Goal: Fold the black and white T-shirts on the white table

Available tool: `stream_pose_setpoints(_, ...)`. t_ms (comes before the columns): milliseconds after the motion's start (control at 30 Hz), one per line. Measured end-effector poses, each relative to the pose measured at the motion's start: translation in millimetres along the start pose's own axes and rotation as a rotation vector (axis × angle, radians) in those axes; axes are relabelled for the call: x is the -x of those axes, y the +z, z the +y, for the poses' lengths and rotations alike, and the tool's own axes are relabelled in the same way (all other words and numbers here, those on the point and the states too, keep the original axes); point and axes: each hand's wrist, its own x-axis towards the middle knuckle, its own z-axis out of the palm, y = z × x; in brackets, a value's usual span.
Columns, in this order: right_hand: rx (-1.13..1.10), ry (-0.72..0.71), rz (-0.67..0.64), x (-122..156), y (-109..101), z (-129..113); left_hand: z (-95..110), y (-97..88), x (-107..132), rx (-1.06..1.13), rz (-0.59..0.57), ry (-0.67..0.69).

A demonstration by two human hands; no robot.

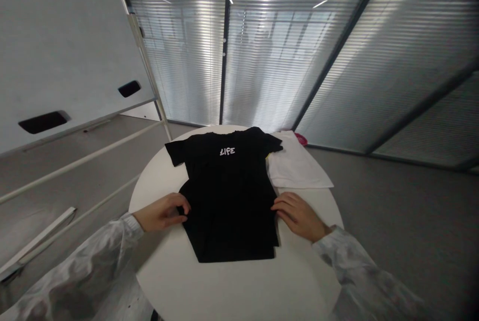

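Observation:
A black T-shirt with the white word "LIFE" on its chest lies spread flat on a round white table, collar away from me. My left hand rests at the shirt's left edge, fingers curled and pinching the fabric. On the opposite side, my right hand touches the right edge with fingers bent down onto the cloth. Both arms wear light grey sleeves.
A folded white garment lies at the table's back right, beside the black shirt, with a small red object behind it. A whiteboard on a stand is to the left. Glass walls with blinds rise behind the table.

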Motion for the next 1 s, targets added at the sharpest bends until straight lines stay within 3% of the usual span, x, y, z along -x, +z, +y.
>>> stream_pose_setpoints(133, 0.074, 0.053, -0.006, 38.0, -16.3, 3.6, 6.6, -6.2, 36.2, -0.044, 0.012, -0.023)
stream_pose_setpoints(233, 0.082, 0.067, -0.06, 50.4, -26.0, -1.0, 16.7, -10.4, 48.0, -0.067, -0.008, -0.021)
stream_pose_setpoints(333, 0.06, 0.083, -0.037, 41.8, -31.0, -12.6, 29.7, -13.8, 40.5, -0.082, -0.073, -0.036)
stream_pose_setpoints(433, 0.046, 0.103, 0.001, 21.4, -26.1, -28.6, 38.0, -12.3, 20.7, -0.145, -0.044, -0.05)
stream_pose_setpoints(567, 0.025, 0.102, -0.112, 3.9, -4.1, -47.8, 35.4, 6.4, 0.9, -0.252, 0.033, 0.026)
stream_pose_setpoints(667, 0.005, 0.16, -0.17, 7.5, 8.8, -55.6, 28.0, 29.3, 2.8, -0.321, -0.015, 0.069)
stream_pose_setpoints(767, -0.037, 0.166, -0.207, 15.2, 6.6, -55.4, 22.0, 41.6, 12.3, -0.309, -0.06, 0.09)
stream_pose_setpoints(833, -0.086, 0.148, -0.216, 14.5, -2.3, -47.6, 16.7, 35.9, 14.9, -0.261, -0.087, 0.092)
stream_pose_setpoints(900, -0.126, 0.163, -0.166, 4.7, -13.8, -29.4, 6.0, 18.3, 9.5, -0.208, -0.048, 0.044)
stream_pose_setpoints(1000, -0.131, 0.296, 0.066, -29.4, -29.8, 22.3, -26.0, -22.6, -17.0, -0.16, 0.264, -0.163)
